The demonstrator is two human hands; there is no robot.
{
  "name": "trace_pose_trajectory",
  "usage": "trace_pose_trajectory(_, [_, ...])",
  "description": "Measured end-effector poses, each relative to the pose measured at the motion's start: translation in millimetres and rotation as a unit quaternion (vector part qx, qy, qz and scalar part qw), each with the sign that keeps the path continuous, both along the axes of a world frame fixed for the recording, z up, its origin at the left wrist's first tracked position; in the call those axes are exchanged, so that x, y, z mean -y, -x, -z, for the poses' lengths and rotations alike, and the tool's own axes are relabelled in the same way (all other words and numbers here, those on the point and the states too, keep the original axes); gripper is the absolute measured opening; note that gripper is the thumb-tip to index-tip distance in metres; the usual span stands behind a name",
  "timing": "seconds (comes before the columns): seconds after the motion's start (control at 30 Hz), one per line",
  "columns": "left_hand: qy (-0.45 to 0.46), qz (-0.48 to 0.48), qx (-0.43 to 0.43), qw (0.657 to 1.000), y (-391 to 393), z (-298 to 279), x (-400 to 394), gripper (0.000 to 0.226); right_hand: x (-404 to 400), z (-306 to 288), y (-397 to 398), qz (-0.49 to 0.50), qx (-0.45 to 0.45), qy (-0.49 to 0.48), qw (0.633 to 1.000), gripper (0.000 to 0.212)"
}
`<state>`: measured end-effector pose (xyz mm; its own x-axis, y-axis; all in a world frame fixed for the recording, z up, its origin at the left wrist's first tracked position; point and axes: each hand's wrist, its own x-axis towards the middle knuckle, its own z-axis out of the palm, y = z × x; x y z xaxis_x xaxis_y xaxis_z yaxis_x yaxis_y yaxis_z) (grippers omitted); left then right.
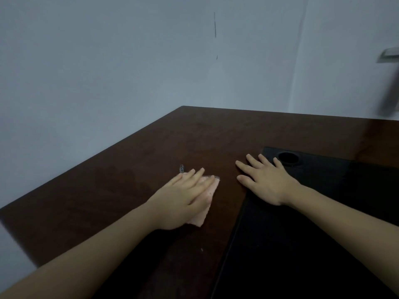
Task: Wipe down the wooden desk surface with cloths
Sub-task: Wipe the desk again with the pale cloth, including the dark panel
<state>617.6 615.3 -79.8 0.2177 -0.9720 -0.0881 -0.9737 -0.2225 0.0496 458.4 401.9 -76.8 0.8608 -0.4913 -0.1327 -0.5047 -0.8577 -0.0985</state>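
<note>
At the centre of the frame, a pink cloth (207, 197) is pressed flat onto the dark wooden table (133, 180) by the left hand (183, 201), its grip released with fingers straight. To the right, the right hand (264, 182) is laid flat, grip likewise released, across the edge of a black panel (323, 212). Beyond, a round hole (288, 158) is seen in the panel.

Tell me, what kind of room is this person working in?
Probably an office or study corner. A dark wooden desk stands against a plain pale wall, and a black panel with a round cable hole lies on the desk. The left hand presses a pink cloth on it.
</note>
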Motion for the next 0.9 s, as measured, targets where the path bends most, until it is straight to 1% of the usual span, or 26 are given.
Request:
trace_pose_trajectory(0.07, [-0.016,-0.011,-0.005,1.000,-15.5,-2.7,-2.9,0.061,1.8,0.9,-0.5,-0.001,0.002,-0.001,1.000,0.062])
trace_pose_trajectory(0.13, [-0.033,-0.036,0.008,0.999,-40.4,-3.9,14.3,0.081,3.2,0.6,0.5,-0.001,0.008,-0.006,1.000,0.061])
trace_pose_trajectory(0.17, [-0.036,-0.059,0.017,0.997,-52.2,-4.0,27.2,0.084,3.6,0.7,0.6,-0.001,0.012,-0.008,1.000,0.061])
trace_pose_trajectory(0.27, [-0.020,-0.140,0.016,0.990,-72.5,0.5,74.2,0.064,5.3,1.0,1.1,-0.004,0.021,-0.006,1.000,0.060])
trace_pose_trajectory(0.4, [-0.012,-0.184,-0.004,0.983,-62.6,-0.4,110.6,0.061,3.6,-0.6,1.0,0.002,0.021,-0.007,1.000,0.060])
trace_pose_trajectory(0.47, [-0.020,-0.170,-0.004,0.985,-48.9,-1.3,108.5,0.061,2.5,-2.3,0.8,0.003,0.018,-0.005,1.000,0.060])
trace_pose_trajectory(0.53, [-0.023,-0.118,-0.004,0.993,-29.4,-3.5,90.4,0.061,1.4,-2.4,0.7,0.002,0.017,-0.005,1.000,0.060])
trace_pose_trajectory(0.63, [-0.023,-0.028,0.009,0.999,-2.3,-3.6,38.4,0.063,0.8,-1.7,0.4,0.002,0.017,-0.003,1.000,0.060])
trace_pose_trajectory(0.7, [-0.022,0.004,0.018,1.000,4.4,-4.1,1.3,0.067,0.3,-1.9,0.6,0.001,0.016,-0.004,1.000,0.060])
trace_pose_trajectory(0.77, [-0.026,-0.006,0.006,1.000,-2.3,-7.6,-21.0,0.061,0.2,-1.5,1.1,-0.001,0.017,-0.004,1.000,0.060])
trace_pose_trajectory(0.83, [-0.035,-0.034,-0.011,0.999,-19.6,-9.8,-23.4,0.057,0.6,-0.5,1.0,-0.002,0.017,-0.003,1.000,0.060])
trace_pose_trajectory(0.9, [-0.044,-0.066,0.005,0.997,-40.4,-10.0,-10.5,0.061,1.6,-0.1,0.4,-0.003,0.020,-0.004,1.000,0.060])
